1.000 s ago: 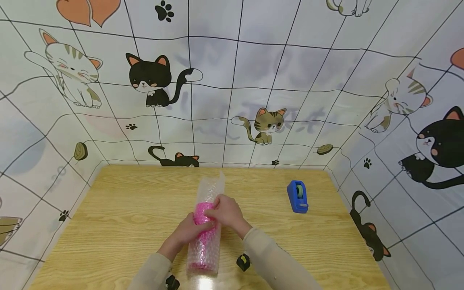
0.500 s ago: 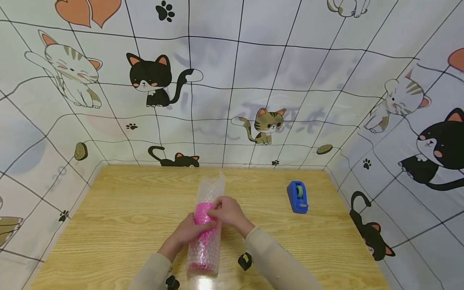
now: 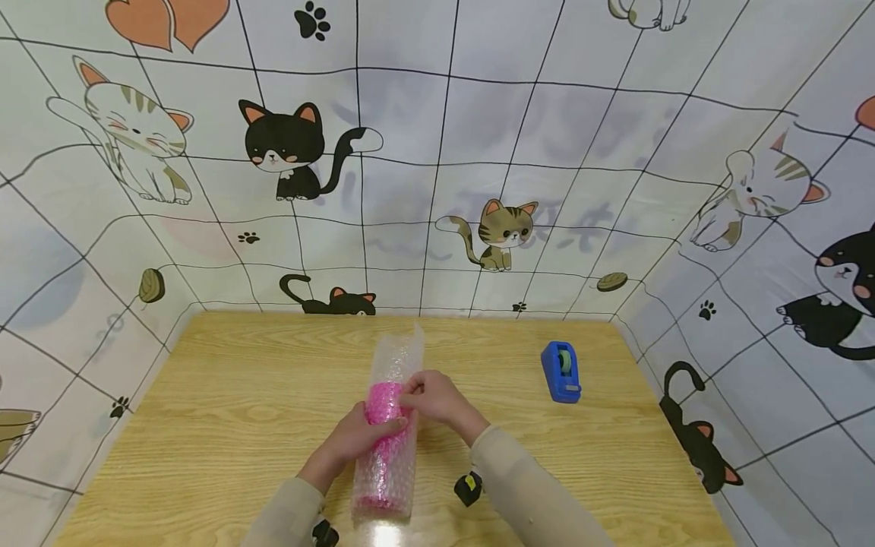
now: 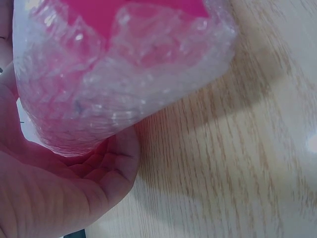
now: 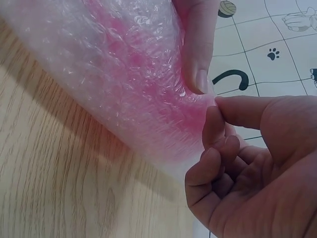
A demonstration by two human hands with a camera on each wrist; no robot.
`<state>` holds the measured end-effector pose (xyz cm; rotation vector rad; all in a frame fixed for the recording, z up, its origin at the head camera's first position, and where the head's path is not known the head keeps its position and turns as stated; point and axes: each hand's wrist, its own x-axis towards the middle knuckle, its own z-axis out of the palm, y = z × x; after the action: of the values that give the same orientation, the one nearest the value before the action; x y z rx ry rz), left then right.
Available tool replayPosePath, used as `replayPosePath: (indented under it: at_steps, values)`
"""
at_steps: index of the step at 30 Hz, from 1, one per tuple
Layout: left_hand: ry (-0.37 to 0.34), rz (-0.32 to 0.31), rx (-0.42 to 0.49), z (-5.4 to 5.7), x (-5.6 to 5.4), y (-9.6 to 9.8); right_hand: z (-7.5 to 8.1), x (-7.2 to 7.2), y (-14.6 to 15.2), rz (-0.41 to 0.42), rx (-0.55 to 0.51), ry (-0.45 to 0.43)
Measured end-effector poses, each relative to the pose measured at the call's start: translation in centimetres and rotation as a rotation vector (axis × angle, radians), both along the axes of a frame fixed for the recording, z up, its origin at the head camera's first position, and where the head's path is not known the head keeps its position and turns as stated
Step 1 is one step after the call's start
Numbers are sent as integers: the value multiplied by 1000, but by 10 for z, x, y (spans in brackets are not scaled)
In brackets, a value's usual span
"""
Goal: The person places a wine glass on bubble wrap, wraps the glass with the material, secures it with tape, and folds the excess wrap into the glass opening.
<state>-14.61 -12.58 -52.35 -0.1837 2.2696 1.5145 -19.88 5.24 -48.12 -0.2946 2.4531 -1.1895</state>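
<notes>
A long roll of clear bubble wrap (image 3: 393, 361) with a bright pink thing (image 3: 385, 395) inside lies lengthwise in front of me; the wrap hides the pink thing's kind. My left hand (image 3: 354, 437) grips the roll around its left side, its thumb across the top. In the left wrist view, that hand's curled fingers (image 4: 116, 153) show beneath the wrap. My right hand (image 3: 437, 399) bends over the roll's right side. Its thumb and forefinger tips pinch at the bubble wrap's side in the right wrist view, close by the left thumb (image 5: 198, 64); the other fingers are curled.
A blue tape dispenser (image 3: 562, 372) with a roll of tape stands at the back right of the wooden table (image 3: 260, 387). Cat-printed cloth walls (image 3: 403, 190) close in the back and sides. A small black device (image 3: 468, 488) sits at my right wrist.
My right hand's pinching fingers have shifted a little to the right across the roll, and the right forearm has moved outward. The left hand and roll have stayed in place.
</notes>
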Motion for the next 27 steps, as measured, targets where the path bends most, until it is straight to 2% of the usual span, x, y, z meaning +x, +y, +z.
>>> replayPosePath:
  at_steps: [17,27]
  values:
    - [8,5,-37,-4,-1,-1,-10,-3,8,-34,-2,-27]
    - [14,1,-32,-5,-1,-1,-21,-3,15,-80,-74,-175]
